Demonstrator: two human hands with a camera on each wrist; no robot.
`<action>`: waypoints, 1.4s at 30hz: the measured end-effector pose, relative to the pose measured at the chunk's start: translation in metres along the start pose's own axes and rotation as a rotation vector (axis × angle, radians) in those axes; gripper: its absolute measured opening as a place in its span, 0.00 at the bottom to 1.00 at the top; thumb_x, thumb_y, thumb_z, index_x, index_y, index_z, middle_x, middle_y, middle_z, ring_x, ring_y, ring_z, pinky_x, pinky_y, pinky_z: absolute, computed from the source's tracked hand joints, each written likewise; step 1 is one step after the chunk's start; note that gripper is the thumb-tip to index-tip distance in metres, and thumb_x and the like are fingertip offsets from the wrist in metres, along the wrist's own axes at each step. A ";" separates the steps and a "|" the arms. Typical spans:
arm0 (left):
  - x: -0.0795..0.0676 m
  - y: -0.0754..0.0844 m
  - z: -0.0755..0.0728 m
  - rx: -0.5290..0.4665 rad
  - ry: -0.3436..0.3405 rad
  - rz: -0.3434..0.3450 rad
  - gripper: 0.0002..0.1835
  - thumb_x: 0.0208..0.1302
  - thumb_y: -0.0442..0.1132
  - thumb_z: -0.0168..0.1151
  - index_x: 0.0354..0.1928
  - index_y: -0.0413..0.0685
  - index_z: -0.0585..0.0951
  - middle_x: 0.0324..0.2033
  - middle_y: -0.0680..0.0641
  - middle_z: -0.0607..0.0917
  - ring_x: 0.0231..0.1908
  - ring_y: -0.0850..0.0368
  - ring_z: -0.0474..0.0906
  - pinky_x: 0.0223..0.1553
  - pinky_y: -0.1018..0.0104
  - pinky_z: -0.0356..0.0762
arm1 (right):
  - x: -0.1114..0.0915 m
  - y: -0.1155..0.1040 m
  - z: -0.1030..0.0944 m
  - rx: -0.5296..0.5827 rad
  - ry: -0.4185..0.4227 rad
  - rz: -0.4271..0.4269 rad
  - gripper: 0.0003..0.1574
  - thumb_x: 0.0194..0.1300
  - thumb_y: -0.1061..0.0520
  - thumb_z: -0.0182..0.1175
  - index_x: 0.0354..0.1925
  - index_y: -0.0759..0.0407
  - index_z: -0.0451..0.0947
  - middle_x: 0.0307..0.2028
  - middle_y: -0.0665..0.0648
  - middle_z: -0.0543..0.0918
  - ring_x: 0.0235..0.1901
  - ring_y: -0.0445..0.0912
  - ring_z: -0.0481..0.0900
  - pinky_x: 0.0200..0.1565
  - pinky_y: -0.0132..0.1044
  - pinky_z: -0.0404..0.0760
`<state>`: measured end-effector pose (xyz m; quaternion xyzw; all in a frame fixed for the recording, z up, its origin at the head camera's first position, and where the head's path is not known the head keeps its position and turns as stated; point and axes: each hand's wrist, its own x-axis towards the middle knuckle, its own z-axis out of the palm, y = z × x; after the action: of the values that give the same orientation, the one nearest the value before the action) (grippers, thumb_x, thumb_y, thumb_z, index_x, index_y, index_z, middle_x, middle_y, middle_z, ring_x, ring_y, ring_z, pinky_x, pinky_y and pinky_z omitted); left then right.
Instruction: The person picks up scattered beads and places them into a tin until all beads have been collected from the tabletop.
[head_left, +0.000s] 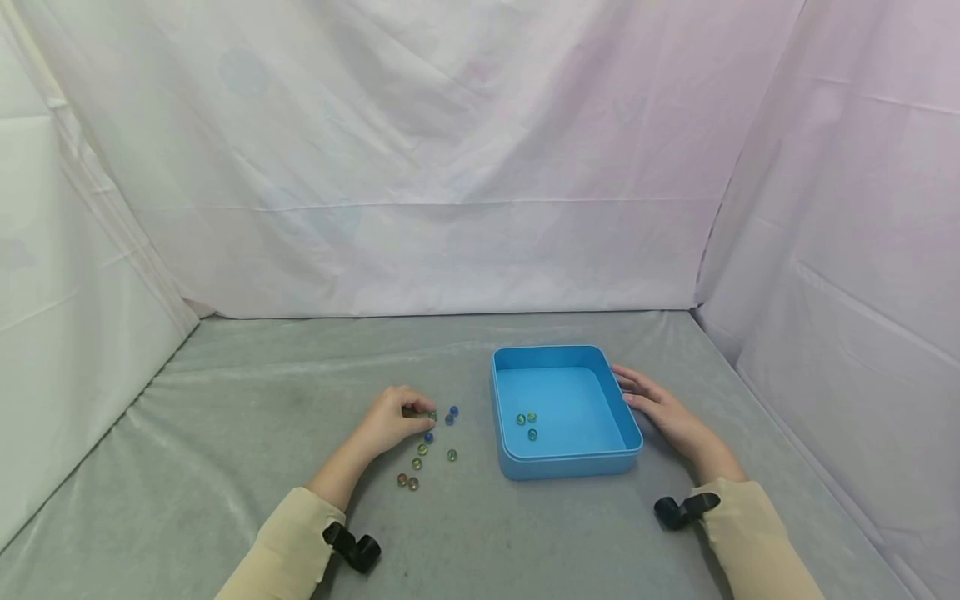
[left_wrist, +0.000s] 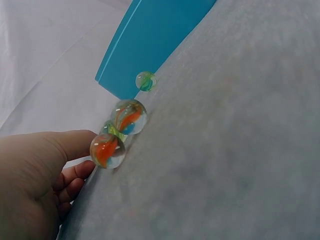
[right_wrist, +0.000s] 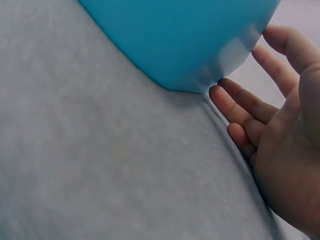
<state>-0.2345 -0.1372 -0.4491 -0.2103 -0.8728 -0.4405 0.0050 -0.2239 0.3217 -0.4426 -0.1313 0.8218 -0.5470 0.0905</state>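
My left hand [head_left: 392, 421] is low over the cloth, thumb and forefinger pinching a green glass marble [head_left: 432, 415]; in the left wrist view the fingertips are partly hidden. Close by lie three blue marbles [head_left: 428, 437], a few green and yellowish ones [head_left: 422, 449], and two orange-swirled marbles [head_left: 413, 483], the latter large in the left wrist view [left_wrist: 129, 117]. To the right stands a blue square box [head_left: 562, 467] with three greenish marbles [head_left: 532, 434] inside. Against its right side rest the fingertips of my right hand [right_wrist: 285, 120], fingers loosely extended.
Grey cloth [head_left: 465, 542] covers the table. A white curtain [head_left: 450, 167] hangs behind it, with further curtains on the left and right sides. One green marble [head_left: 452, 455] lies apart, between the marble group and the box.
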 end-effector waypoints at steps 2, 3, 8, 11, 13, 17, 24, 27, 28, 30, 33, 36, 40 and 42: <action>-0.001 0.000 -0.001 0.003 0.002 -0.007 0.08 0.52 0.33 0.72 0.35 0.48 0.87 0.30 0.55 0.80 0.34 0.58 0.74 0.38 0.60 0.72 | 0.000 0.000 0.001 -0.004 0.002 0.005 0.35 0.74 0.48 0.49 0.73 0.51 0.53 0.70 0.66 0.57 0.69 0.65 0.50 0.59 0.70 0.45; -0.001 0.000 -0.001 0.002 0.004 -0.008 0.07 0.52 0.33 0.72 0.35 0.47 0.87 0.30 0.55 0.80 0.34 0.58 0.74 0.38 0.60 0.72 | 0.001 0.000 0.001 -0.008 0.003 0.006 0.35 0.74 0.48 0.49 0.74 0.51 0.53 0.70 0.66 0.57 0.69 0.65 0.49 0.59 0.70 0.45; -0.002 0.002 -0.003 -0.015 0.006 -0.020 0.07 0.52 0.33 0.72 0.35 0.47 0.87 0.31 0.54 0.80 0.35 0.56 0.74 0.39 0.58 0.72 | 0.002 -0.002 0.002 -0.006 0.003 0.003 0.35 0.74 0.48 0.49 0.73 0.51 0.53 0.70 0.65 0.57 0.69 0.64 0.50 0.60 0.70 0.45; -0.001 0.002 -0.003 -0.021 0.007 -0.024 0.07 0.53 0.33 0.72 0.35 0.46 0.87 0.31 0.53 0.80 0.35 0.56 0.75 0.39 0.58 0.72 | 0.003 -0.003 0.003 0.003 0.003 0.000 0.35 0.74 0.48 0.49 0.73 0.52 0.53 0.70 0.65 0.56 0.69 0.64 0.50 0.60 0.69 0.45; -0.001 0.003 -0.004 -0.022 0.007 -0.030 0.07 0.53 0.33 0.72 0.35 0.46 0.87 0.31 0.53 0.80 0.35 0.57 0.75 0.39 0.59 0.73 | 0.003 -0.004 0.003 0.009 0.002 0.000 0.35 0.74 0.48 0.49 0.73 0.52 0.53 0.70 0.65 0.56 0.69 0.64 0.51 0.60 0.69 0.45; -0.001 0.006 -0.004 -0.024 0.008 -0.046 0.07 0.53 0.34 0.72 0.36 0.46 0.86 0.31 0.53 0.80 0.34 0.58 0.74 0.38 0.60 0.73 | 0.003 -0.005 0.002 0.011 0.000 0.000 0.35 0.74 0.49 0.49 0.73 0.53 0.53 0.70 0.66 0.56 0.69 0.64 0.51 0.60 0.69 0.44; 0.001 0.012 -0.004 -0.027 0.011 -0.108 0.08 0.54 0.37 0.72 0.37 0.48 0.86 0.32 0.54 0.81 0.35 0.58 0.75 0.39 0.58 0.72 | 0.003 -0.001 0.002 -0.002 0.000 0.009 0.35 0.74 0.48 0.49 0.73 0.52 0.53 0.70 0.65 0.57 0.69 0.64 0.50 0.60 0.69 0.45; 0.002 0.016 -0.004 -0.033 0.016 -0.124 0.08 0.55 0.37 0.71 0.37 0.49 0.86 0.32 0.54 0.81 0.35 0.57 0.75 0.39 0.58 0.72 | 0.002 -0.001 0.001 -0.001 0.003 0.003 0.35 0.74 0.48 0.49 0.73 0.52 0.53 0.70 0.66 0.57 0.68 0.65 0.50 0.60 0.70 0.46; 0.003 0.017 -0.004 -0.035 0.018 -0.127 0.08 0.55 0.37 0.71 0.37 0.50 0.86 0.32 0.54 0.81 0.36 0.57 0.75 0.38 0.58 0.72 | 0.002 0.000 0.001 0.002 0.003 0.000 0.35 0.74 0.49 0.49 0.73 0.53 0.53 0.69 0.66 0.57 0.68 0.65 0.51 0.60 0.69 0.45; 0.004 0.020 -0.004 -0.045 0.024 -0.130 0.08 0.55 0.37 0.71 0.38 0.50 0.86 0.32 0.53 0.80 0.36 0.56 0.75 0.37 0.57 0.72 | 0.002 0.000 0.001 0.003 0.004 -0.004 0.35 0.74 0.49 0.49 0.73 0.53 0.53 0.69 0.66 0.57 0.68 0.65 0.51 0.60 0.69 0.46; 0.005 0.023 -0.004 -0.053 0.027 -0.138 0.08 0.56 0.38 0.71 0.38 0.50 0.86 0.34 0.53 0.80 0.38 0.55 0.74 0.38 0.57 0.72 | 0.001 -0.001 0.001 0.010 0.000 -0.011 0.35 0.74 0.49 0.49 0.73 0.54 0.53 0.69 0.66 0.57 0.68 0.65 0.51 0.60 0.69 0.45; 0.007 0.026 -0.004 -0.058 0.028 -0.141 0.08 0.56 0.38 0.70 0.39 0.50 0.86 0.35 0.53 0.80 0.40 0.54 0.74 0.40 0.56 0.72 | 0.001 -0.002 0.000 0.013 0.000 -0.012 0.35 0.74 0.50 0.49 0.73 0.54 0.53 0.70 0.66 0.57 0.68 0.64 0.50 0.60 0.69 0.45; 0.009 0.030 -0.004 -0.056 0.033 -0.129 0.08 0.56 0.38 0.71 0.39 0.50 0.86 0.35 0.53 0.80 0.41 0.54 0.74 0.41 0.54 0.72 | 0.001 -0.002 0.001 0.012 0.000 -0.014 0.35 0.74 0.50 0.48 0.73 0.54 0.52 0.70 0.67 0.56 0.68 0.65 0.50 0.60 0.70 0.45; 0.010 0.032 -0.003 -0.055 0.034 -0.121 0.08 0.56 0.38 0.71 0.38 0.50 0.86 0.35 0.53 0.81 0.42 0.53 0.74 0.42 0.54 0.72 | 0.001 -0.002 0.001 0.010 0.000 -0.012 0.35 0.74 0.50 0.49 0.73 0.54 0.53 0.70 0.67 0.56 0.68 0.65 0.50 0.60 0.70 0.45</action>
<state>-0.2319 -0.1195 -0.4209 -0.1494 -0.8713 -0.4674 -0.0124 -0.2241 0.3196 -0.4411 -0.1360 0.8181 -0.5518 0.0879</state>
